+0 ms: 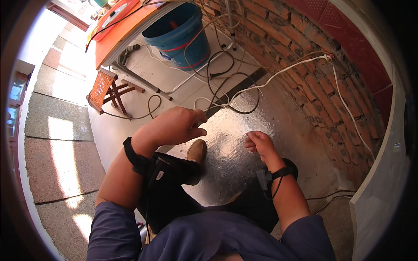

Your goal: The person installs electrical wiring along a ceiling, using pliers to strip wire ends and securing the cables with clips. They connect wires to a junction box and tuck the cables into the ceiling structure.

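My left hand [177, 126] hovers over the left part of a shiny silver sheet [224, 169] on the floor. Its fingers are curled, with the thumb close to them; whatever they hold, if anything, is hidden. To the right, my right hand [260, 144] is closed in a pinch above the same sheet. A tiny dark spot shows at its fingertips, too small to name. The hands are apart from each other. My brown shoe [197, 151] rests at the sheet's left side, just below my left hand. Each forearm wears a black strap with a small device.
Looped cables [226, 87] lie beyond my hands. A blue bucket [180, 41] stands under an orange-topped table [119, 32]. A small folding stool [106, 91] is at the left. A brick wall [318, 95] runs along the right, with a white cable [287, 68] hanging from it.
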